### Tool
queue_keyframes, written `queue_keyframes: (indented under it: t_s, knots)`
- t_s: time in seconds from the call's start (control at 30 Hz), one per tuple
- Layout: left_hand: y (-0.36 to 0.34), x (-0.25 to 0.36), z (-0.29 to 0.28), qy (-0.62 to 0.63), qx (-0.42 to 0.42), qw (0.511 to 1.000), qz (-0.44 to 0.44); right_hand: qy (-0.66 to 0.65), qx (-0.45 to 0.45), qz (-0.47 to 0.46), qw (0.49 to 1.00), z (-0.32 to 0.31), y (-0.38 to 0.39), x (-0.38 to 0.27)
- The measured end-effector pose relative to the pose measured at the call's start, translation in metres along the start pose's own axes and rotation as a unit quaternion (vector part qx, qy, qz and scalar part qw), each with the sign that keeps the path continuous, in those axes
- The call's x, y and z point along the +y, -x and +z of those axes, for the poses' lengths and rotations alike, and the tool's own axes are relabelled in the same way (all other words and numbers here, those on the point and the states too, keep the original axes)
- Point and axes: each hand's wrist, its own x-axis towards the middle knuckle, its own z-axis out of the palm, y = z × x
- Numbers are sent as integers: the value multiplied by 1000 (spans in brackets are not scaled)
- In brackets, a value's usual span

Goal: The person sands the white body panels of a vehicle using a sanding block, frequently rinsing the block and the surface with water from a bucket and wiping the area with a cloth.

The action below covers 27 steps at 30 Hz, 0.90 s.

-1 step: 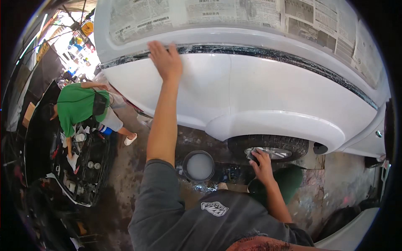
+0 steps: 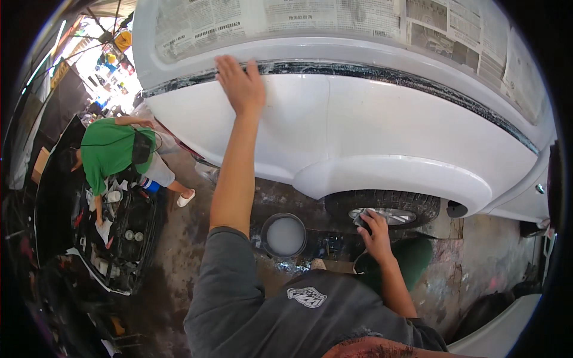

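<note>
My left hand (image 2: 242, 86) lies flat, fingers spread, on the white car's side panel (image 2: 370, 125), just under a dark wet trim strip (image 2: 382, 74). My right hand (image 2: 376, 231) is down low by the rear wheel (image 2: 391, 210). Its fingers are closed on a small grey pad (image 2: 362, 219), which looks like sanding paper. A round bucket of milky water (image 2: 285, 236) stands on the floor between my arms. Newspaper (image 2: 268, 18) covers the car's windows above the strip.
A green rounded object (image 2: 415, 256) sits beside my right forearm. At left, a person in a green shirt (image 2: 107, 152) bends over the open front of a black car (image 2: 122, 250). The concrete floor (image 2: 197, 232) is wet and stained. Another white panel (image 2: 507, 334) lies at lower right.
</note>
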Motion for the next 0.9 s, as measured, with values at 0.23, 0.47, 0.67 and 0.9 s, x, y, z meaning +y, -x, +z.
queue_keyframes:
  t_s: [0.23, 0.47, 0.67, 0.9]
  knots:
    - [-6, -20, -4, -25, 8, 998, 64, 25, 64, 63, 996, -26, 40, -10]
    - [-62, -100, -33, -38, 22, 999, -9, 59, 101, 185, 976, -32, 124, 11]
    - [-53, -100, -24, -15, 37, 999, 32, 86, 91, 232, 965, -24, 193, 5]
    - [-24, -59, -16, 41, 20, 990, 133, 125, 112, 284, 944, -22, 247, -27]
